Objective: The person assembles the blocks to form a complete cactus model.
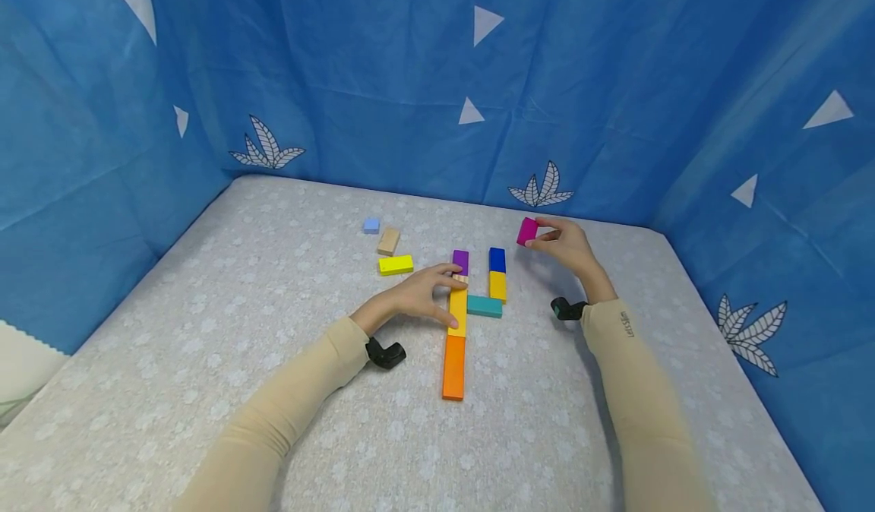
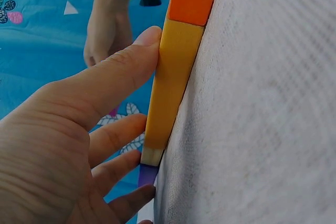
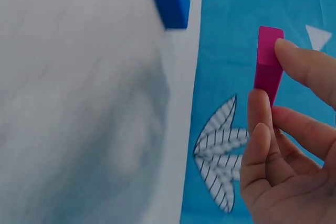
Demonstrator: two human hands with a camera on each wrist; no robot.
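Between the thumb and fingertips of my right hand [image 1: 567, 248], a magenta block [image 1: 527, 232] is held up over the far right part of the table. My left hand [image 1: 422, 293] rests its spread fingertips and thumb along a straight row of blocks. That row has an orange block [image 1: 454, 368] nearest me, then a golden-yellow block [image 1: 457, 311], a thin bare-wood piece [image 2: 152, 156] and a purple block [image 1: 461, 261] farthest. A teal block [image 1: 484, 307] lies crosswise on the row's right. From its right end, a yellow block [image 1: 497, 287] and a dark blue block [image 1: 497, 259] extend away from me.
Left of the row lie a bright yellow block [image 1: 396, 265], a bare-wood block [image 1: 388, 241] and a light blue block [image 1: 371, 225]. A blue patterned curtain [image 1: 396, 79] hangs behind and beside the pale cloth-covered table [image 1: 225, 330].
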